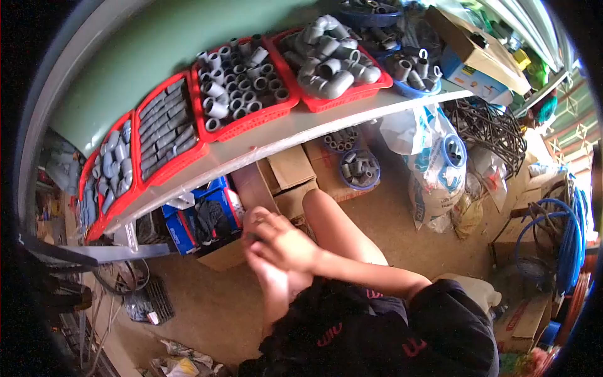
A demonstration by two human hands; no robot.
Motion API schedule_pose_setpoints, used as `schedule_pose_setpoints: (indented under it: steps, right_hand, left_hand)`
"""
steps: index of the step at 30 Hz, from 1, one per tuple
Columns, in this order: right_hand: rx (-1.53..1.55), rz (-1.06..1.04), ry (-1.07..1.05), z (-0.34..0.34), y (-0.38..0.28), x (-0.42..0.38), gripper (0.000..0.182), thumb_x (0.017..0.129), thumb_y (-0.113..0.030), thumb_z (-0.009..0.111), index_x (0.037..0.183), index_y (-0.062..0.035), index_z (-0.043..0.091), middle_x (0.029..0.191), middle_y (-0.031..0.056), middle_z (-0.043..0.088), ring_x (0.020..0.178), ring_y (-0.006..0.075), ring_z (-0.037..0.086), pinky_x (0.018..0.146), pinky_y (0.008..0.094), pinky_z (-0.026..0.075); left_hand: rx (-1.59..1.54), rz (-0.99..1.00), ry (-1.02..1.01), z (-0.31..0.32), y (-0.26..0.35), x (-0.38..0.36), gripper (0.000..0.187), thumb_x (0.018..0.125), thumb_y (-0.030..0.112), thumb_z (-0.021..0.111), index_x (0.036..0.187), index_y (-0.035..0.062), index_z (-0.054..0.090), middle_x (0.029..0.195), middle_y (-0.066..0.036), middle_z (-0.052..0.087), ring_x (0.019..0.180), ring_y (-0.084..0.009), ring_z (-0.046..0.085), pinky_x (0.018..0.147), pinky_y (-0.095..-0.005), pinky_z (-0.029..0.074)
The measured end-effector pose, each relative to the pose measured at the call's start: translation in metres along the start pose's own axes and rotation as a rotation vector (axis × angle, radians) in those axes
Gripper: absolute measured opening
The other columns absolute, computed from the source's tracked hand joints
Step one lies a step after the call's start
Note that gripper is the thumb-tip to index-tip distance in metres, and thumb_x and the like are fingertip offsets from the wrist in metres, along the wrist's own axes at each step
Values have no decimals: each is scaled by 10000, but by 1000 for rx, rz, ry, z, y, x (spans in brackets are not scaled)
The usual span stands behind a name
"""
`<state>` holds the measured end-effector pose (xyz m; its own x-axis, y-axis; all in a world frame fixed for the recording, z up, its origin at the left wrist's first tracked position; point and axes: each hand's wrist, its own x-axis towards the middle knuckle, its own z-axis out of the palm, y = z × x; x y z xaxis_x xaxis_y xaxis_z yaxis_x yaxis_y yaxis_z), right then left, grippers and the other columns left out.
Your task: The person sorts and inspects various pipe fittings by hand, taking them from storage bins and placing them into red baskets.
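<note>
The right hand (pixel 289 249) and left hand (pixel 264 266) are held together; beyond them, grey pipe fittings (pixel 215 109) are held in red baskets (pixel 254 120).

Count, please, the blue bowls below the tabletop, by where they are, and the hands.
Neighbouring bowls under the tabletop: 2
Bowl at the white sack: 1
Left hand and right hand: 2
Total: 5

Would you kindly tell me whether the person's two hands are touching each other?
Touching. The head view shows the right hand lying across the left hand, its fingers overlapping it with no visible gap.
</note>
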<state>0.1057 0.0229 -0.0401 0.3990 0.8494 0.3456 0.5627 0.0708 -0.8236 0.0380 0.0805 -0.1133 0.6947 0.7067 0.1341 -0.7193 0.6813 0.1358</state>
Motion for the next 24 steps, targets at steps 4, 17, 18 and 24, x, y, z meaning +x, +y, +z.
schedule_pose_setpoints:
  steps: [4, 17, 18, 24]
  right_hand:
    - [-129, 184, 333, -112, 1, -20, 391, 725, -99, 573, 1096, -16, 480, 1046, 206, 474, 1006, 357, 460, 874, 399, 381]
    - [658, 205, 758, -256, 24, -45, 104, 911, -145, 442, 982, -71, 460, 866, -2, 429, 677, 38, 392, 536, 169, 316]
    - [576, 189, 834, -269, 32, -45, 94, 897, -134, 452, 969, -76, 467, 831, -3, 429, 669, 43, 387, 529, 177, 309]
    - [-78, 27, 906, -403, 122, 10, 251, 733, -96, 553, 976, -57, 503, 798, 79, 503, 700, 179, 504, 602, 292, 416]
  left_hand:
    - [644, -172, 350, 85, -95, 16, 341, 908, 297, 416, 1173, 84, 387, 1114, -87, 465, 1029, -193, 466, 871, -331, 405]
    - [575, -203, 70, 183, -236, 108, 282, 909, 248, 442, 1123, 74, 385, 1017, -91, 518, 872, -172, 538, 658, -280, 480]
    - [572, -221, 71, 185, -232, 114, 274, 906, 269, 452, 1100, 85, 393, 1012, -83, 518, 859, -169, 538, 634, -282, 479]
    - [629, -414, -10, 179, -199, 142, 325, 894, 338, 481, 1034, 44, 471, 830, -117, 589, 513, -105, 499, 397, -176, 332]
